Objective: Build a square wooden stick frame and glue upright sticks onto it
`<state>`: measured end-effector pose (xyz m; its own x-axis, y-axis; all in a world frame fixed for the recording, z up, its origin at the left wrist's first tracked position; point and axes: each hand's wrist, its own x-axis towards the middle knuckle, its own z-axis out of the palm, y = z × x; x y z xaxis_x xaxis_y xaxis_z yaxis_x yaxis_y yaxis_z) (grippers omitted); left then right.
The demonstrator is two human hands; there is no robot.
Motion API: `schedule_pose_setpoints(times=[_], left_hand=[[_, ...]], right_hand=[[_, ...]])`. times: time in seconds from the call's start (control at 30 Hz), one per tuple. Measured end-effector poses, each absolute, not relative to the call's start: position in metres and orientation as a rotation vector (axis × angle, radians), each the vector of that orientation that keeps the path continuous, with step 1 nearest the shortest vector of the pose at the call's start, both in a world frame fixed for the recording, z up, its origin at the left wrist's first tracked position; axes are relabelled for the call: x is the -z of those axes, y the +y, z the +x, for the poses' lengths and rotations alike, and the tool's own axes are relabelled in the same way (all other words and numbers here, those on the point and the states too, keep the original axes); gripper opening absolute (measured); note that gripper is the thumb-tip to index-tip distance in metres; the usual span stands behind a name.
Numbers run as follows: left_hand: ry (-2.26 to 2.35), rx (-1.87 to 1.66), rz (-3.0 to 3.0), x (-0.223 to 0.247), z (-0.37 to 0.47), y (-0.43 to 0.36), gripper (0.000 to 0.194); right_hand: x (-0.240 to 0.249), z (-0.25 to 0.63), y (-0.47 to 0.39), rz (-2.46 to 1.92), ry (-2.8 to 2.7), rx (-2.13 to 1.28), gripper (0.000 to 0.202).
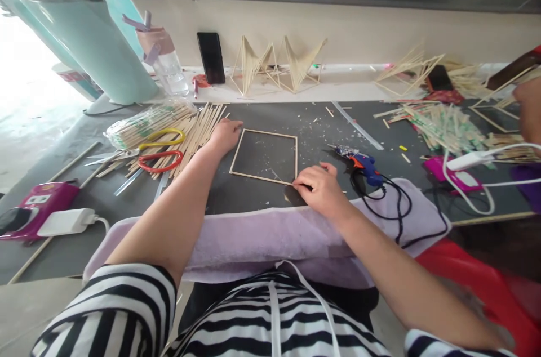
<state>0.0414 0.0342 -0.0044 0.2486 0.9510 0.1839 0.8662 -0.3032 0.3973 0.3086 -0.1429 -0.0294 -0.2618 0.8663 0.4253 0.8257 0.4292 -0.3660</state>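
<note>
A square frame of thin wooden sticks (270, 133) lies flat on the dark grey table. My right hand (319, 188) pinches its near right corner between thumb and fingers. My left hand (226, 134) rests by the far left corner, a finger stretched out just beyond it and nothing visible in its grasp. Beside that hand spreads a pile of loose wooden sticks (207, 126). To the right of the frame lies a blue glue gun (367, 168) with a black cord.
Scissors (163, 161) with red and yellow handles lie left, near bagged sticks (147, 123). Finished stick models (253, 67), a phone (211, 58) and a water bottle (164, 64) stand at the back. Pink power strips (42, 205) sit left and right. Another person's hand (530, 109) shows far right.
</note>
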Motion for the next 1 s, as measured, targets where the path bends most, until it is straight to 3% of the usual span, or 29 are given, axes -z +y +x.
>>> schedule_pose_setpoints(times=[1.0], left_hand=[[1.611, -0.686, 2.329, 0.024, 0.039, 0.045, 0.034]], right_hand=[[0.034, 0.309, -0.144, -1.392, -2.095, 0.069, 0.021]])
